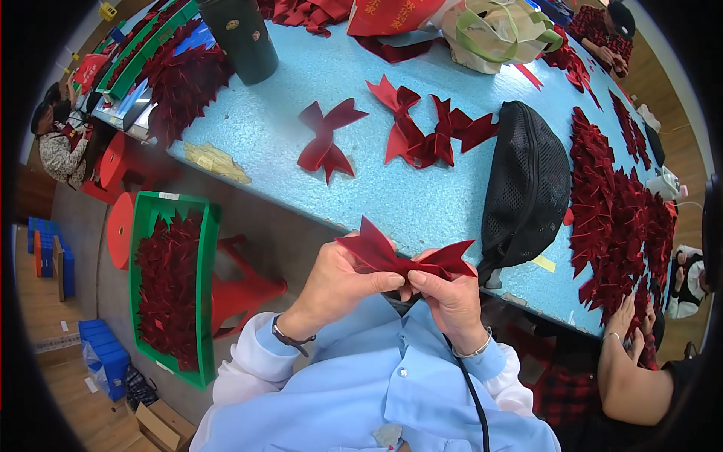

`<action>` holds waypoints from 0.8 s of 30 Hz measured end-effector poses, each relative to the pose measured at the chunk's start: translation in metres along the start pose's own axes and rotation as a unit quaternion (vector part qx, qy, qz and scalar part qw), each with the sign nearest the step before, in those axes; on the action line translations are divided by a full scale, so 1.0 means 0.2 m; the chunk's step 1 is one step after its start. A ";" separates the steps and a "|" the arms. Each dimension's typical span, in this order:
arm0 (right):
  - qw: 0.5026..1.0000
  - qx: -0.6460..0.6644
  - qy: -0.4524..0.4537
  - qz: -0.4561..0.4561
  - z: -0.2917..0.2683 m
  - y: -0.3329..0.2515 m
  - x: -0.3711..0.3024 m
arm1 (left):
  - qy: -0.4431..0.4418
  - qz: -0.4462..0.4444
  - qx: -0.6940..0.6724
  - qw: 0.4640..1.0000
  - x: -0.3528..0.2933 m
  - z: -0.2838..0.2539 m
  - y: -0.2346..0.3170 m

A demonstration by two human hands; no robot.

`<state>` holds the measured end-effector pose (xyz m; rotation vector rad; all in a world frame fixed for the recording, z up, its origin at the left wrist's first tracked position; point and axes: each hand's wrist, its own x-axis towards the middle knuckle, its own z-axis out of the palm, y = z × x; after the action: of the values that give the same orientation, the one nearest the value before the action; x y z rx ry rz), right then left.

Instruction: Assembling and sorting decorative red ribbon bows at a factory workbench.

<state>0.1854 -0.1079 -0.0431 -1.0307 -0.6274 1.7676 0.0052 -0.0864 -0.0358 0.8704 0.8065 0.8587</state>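
Between my two hands is a dark red ribbon bow (376, 250), held in front of my chest near the table's edge. My left hand (343, 282) pinches it left of its middle, thumb on the near side. On the other side my right hand (449, 290) grips it, its thumb close to the left one at the knot. Both hands' fingers are partly hidden behind the fabric. Farther out on the blue table (301, 200) lie a single red bow (328, 141) and a small cluster of red bows (429, 134).
A black mesh bag (526, 184) stands right of my hands, a dark green tumbler (239, 41) at the back left. Heaped bows (614, 218) cover the right side, where a co-worker's hands (625, 320) rest. A green crate (207, 301) of bows sits left over red stools.
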 end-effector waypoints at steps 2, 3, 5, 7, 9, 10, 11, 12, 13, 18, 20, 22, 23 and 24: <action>1.000 0.005 -0.005 0.008 0.00 0.00 0.00 | 0.009 0.001 0.003 1.000 0.00 -0.01 0.00; 1.000 0.014 -0.004 0.012 -0.01 -0.01 0.00 | -0.001 -0.001 -0.017 1.000 0.00 -0.01 0.00; 0.999 0.032 -0.004 0.021 -0.01 -0.01 0.01 | -0.020 -0.005 -0.058 0.998 0.01 -0.03 0.00; 0.999 0.033 -0.001 0.021 -0.01 -0.01 0.00 | -0.028 -0.018 -0.067 0.997 0.01 -0.07 -0.01; 0.999 0.035 0.005 0.022 -0.01 -0.01 -0.01 | -0.044 -0.046 -0.086 0.994 0.01 -0.09 -0.02; 0.999 0.035 0.005 0.022 0.00 0.00 -0.01 | -0.044 -0.046 -0.086 0.994 0.01 -0.09 -0.01; 0.999 0.039 0.003 0.016 0.00 0.00 -0.01 | -0.037 -0.043 -0.089 0.994 0.01 -0.09 0.00; 0.999 0.043 0.001 0.011 0.00 0.01 -0.01 | -0.030 -0.040 -0.092 0.995 0.00 -0.09 0.01; 0.999 0.047 -0.002 0.005 0.00 0.01 -0.01 | -0.023 -0.037 -0.095 0.995 0.00 -0.08 0.02; 0.999 0.052 -0.004 0.001 0.01 0.00 -0.02 | -0.019 -0.040 -0.094 0.995 -0.01 -0.08 0.02; 0.999 0.043 -0.006 -0.009 0.03 0.00 -0.03 | -0.014 -0.041 -0.096 0.994 -0.01 -0.07 0.02; 0.999 0.039 -0.007 -0.014 0.03 0.00 -0.03 | -0.012 -0.041 -0.097 0.994 -0.01 -0.06 0.01; 0.999 0.031 -0.003 -0.019 0.03 0.00 -0.03 | -0.008 -0.036 -0.090 0.995 -0.01 -0.05 0.01; 0.999 0.024 0.001 -0.024 0.03 0.01 -0.03 | -0.003 -0.031 -0.084 0.996 -0.01 -0.05 0.00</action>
<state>0.1795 -0.1140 -0.0391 -0.9758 -0.6010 1.7317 -0.0041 -0.0851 -0.0391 0.6958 0.7415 0.8565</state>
